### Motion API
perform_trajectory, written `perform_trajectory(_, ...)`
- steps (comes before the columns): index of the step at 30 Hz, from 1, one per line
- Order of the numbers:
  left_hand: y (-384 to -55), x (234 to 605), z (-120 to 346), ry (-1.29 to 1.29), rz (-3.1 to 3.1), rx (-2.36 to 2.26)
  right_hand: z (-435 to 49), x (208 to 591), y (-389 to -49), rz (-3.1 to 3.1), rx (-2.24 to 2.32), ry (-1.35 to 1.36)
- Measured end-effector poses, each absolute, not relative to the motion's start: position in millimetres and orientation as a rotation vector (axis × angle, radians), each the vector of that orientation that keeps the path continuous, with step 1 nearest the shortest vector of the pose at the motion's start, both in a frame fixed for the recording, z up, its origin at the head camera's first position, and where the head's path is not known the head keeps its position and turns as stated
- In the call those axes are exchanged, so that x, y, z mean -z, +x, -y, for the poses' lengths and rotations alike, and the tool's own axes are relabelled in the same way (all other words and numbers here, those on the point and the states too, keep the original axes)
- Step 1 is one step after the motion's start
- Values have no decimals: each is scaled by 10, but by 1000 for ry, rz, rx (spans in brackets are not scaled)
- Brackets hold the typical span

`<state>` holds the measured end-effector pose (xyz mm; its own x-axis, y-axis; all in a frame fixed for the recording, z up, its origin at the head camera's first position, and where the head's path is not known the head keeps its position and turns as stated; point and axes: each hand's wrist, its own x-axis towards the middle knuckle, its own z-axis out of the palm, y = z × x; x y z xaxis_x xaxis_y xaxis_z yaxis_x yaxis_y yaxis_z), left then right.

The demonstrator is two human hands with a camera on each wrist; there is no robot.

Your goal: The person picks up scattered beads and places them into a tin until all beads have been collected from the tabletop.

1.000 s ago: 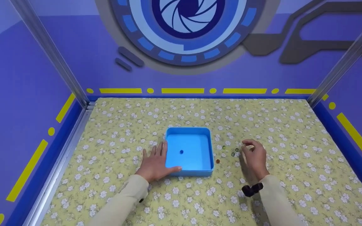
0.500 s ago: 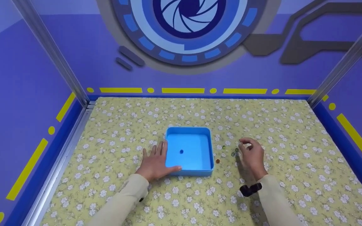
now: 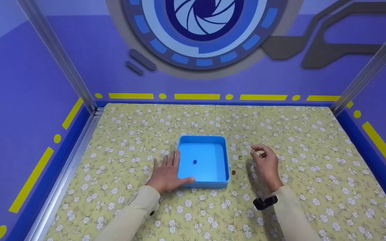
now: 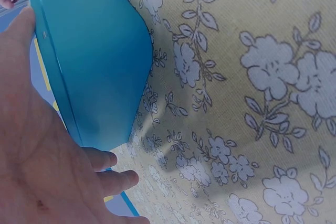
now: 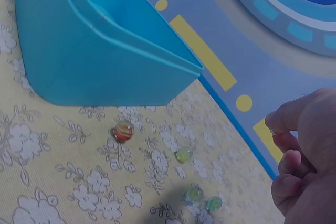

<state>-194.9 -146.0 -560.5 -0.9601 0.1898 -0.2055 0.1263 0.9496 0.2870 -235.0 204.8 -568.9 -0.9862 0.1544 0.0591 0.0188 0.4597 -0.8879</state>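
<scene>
the person's left hand [image 3: 168, 175] lies with fingers straight and spread along the left side of a blue, square, open-topped plastic-looking box [image 3: 209, 184], thumb over its near rim. the right hand [image 3: 267, 165] is raised, thumb and forefinger pinching a tiny glinting thing [image 5: 272, 131], mostly hidden, probably a marble. a dark blue round marble [image 3: 195, 162] sits inside the box; an orange-swirled glass-looking marble [image 5: 124, 131], a yellow-green marble [image 5: 184, 154] and two translucent green marbles [image 5: 214, 203] lie right of it on flower-printed yellow cloth [image 3: 286, 134]. the marbles should be light, hard, slippery and prone to roll, best pinched at the widest part; the box, likely stiff and light, is best steadied by its walls.
</scene>
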Motion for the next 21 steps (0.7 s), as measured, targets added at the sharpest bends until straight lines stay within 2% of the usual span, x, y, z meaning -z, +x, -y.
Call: perform_trajectory(21, -1935, 5610, 1462, 254, -2872, -420, -1895, 5600, -2297, 2489, -1620, -125)
